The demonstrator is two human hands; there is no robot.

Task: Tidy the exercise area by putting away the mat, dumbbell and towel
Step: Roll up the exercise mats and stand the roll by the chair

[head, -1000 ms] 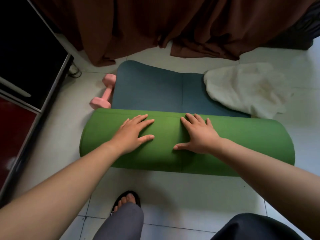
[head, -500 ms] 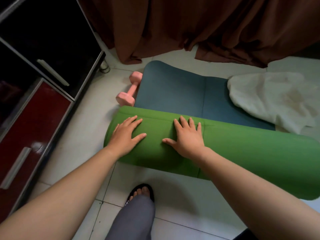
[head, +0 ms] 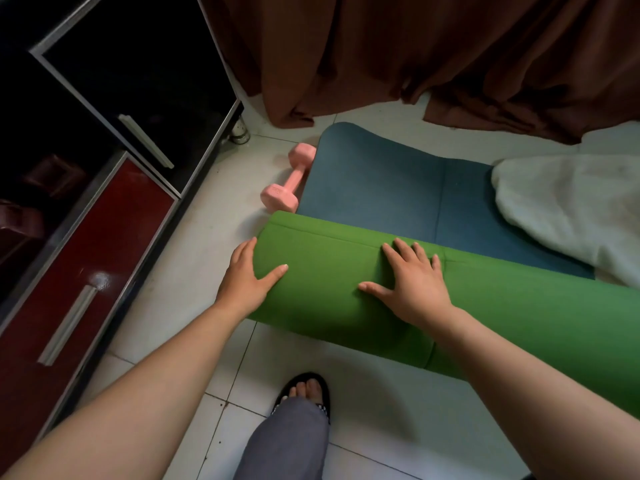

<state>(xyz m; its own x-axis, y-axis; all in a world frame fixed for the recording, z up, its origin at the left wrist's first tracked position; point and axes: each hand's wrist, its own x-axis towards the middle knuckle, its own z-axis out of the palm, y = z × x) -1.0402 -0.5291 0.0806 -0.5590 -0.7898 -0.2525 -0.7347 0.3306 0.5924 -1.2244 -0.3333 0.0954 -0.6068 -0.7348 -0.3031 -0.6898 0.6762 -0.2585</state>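
Observation:
The exercise mat (head: 519,306) lies half rolled on the tiled floor: a thick green roll in front, its blue inner face (head: 381,188) still flat behind. My left hand (head: 247,280) rests against the roll's left end, fingers over the end face and thumb on top. My right hand (head: 412,282) presses flat on top of the roll with fingers spread. A pink dumbbell (head: 285,181) lies on the floor touching the mat's left edge. A white towel (head: 571,216) is crumpled on the flat blue part at the right.
A black and red cabinet (head: 104,202) with metal handles stands along the left. A brown curtain (head: 415,57) hangs to the floor behind the mat. My sandalled foot (head: 306,389) and grey trouser leg are near the bottom centre.
My left hand slid from the top of the roll to its left end. The view swung left, showing more of the cabinet. My right hand stays flat on the roll.

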